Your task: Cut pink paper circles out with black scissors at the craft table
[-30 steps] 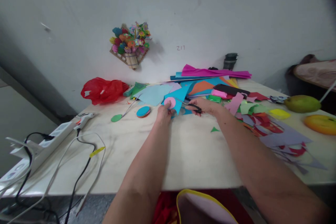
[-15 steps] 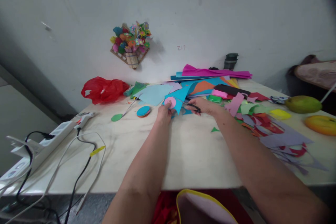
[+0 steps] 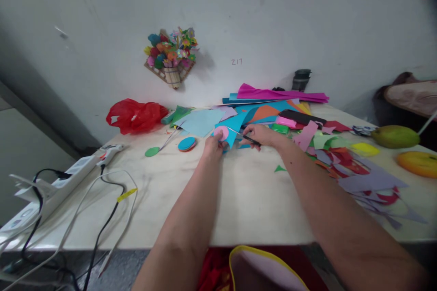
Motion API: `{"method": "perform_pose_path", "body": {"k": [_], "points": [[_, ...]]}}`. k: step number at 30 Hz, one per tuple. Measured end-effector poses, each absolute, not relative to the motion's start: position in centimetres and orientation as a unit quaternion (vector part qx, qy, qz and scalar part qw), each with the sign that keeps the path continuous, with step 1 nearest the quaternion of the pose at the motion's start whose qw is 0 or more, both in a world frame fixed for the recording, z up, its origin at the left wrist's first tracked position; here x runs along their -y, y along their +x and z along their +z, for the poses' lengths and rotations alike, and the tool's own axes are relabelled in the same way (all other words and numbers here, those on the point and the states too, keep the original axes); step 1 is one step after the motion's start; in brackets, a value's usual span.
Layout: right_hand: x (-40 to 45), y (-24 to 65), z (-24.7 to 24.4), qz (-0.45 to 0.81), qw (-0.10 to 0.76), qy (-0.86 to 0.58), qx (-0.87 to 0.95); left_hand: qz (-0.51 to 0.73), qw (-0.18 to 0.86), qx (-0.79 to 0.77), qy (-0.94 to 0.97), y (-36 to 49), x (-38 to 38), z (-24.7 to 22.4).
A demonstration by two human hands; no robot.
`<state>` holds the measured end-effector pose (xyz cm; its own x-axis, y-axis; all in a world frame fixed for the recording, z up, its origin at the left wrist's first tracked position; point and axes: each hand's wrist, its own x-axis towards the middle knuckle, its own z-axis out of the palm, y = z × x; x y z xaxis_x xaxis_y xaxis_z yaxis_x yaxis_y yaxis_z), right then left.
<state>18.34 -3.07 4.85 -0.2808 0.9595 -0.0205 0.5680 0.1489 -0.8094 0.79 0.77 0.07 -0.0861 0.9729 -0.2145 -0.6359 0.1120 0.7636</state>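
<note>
My left hand [image 3: 214, 143] pinches a pink paper circle [image 3: 221, 132] laid against a sheet of blue paper [image 3: 234, 122], thumb on top. My right hand [image 3: 257, 134] is closed around the dark handles of a pair of scissors [image 3: 251, 140]. Their blades point left across the blue paper, close to the pink circle's right side. To the left lies a small stack of paper circles [image 3: 187, 143] with a blue one on top. Farther left is a green paper circle [image 3: 152, 151]. A light blue sheet [image 3: 201, 122] lies just behind my left hand.
Coloured paper scraps [image 3: 336, 157] cover the right side, near two fruits [image 3: 395, 137]. A black phone-like slab [image 3: 302, 117] and magenta paper [image 3: 282, 94] lie behind. A red plastic bag [image 3: 136, 116] sits back left. Cables and a power strip [image 3: 51, 198] occupy the left edge.
The scissor handles in my right hand have shifted slightly and the blades now show more clearly over the blue paper. My left hand keeps its pinch on the pink circle.
</note>
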Motion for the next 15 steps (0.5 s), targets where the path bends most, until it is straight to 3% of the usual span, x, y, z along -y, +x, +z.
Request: {"method": "perform_pose_path", "body": {"k": [8, 15], "points": [[2.92, 18.72, 4.62, 0.362, 0.283, -0.494, 0.738, 0.628, 0.636, -0.39, 0.222, 0.62, -0.93, 0.0], [2.85, 18.99, 4.43, 0.387, 0.238, -0.474, 0.754, 0.62, 0.639, -0.38, 0.251, 0.49, -0.91, -0.08]]}}
